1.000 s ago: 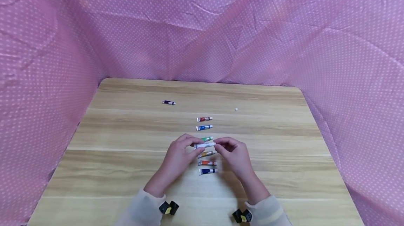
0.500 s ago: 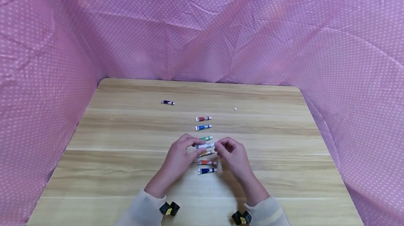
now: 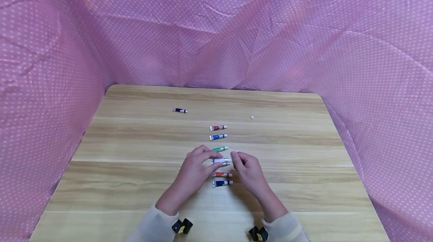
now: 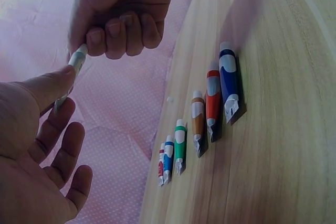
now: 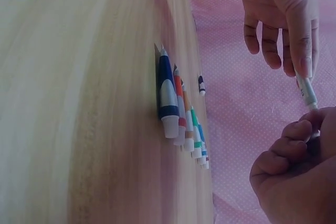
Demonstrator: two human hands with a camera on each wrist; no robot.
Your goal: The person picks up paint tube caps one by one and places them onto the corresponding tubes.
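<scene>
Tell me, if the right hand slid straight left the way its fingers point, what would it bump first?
Probably the white tube it already pinches at the cap end, then the left hand holding the other end.

— What's around the work?
— Pink cloth [image 3: 216, 27] with small white dots, hung as walls on three sides — creased and wrinkled, meeting in folds behind.
— And underneath?
— A light wooden counter [image 3: 304, 182] with rounded far corners, its grain running side to side in pale and darker bands. Even, soft light.

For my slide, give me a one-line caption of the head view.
Both hands, left hand and right hand, hold a white tube above a row of paint tubes.
</scene>
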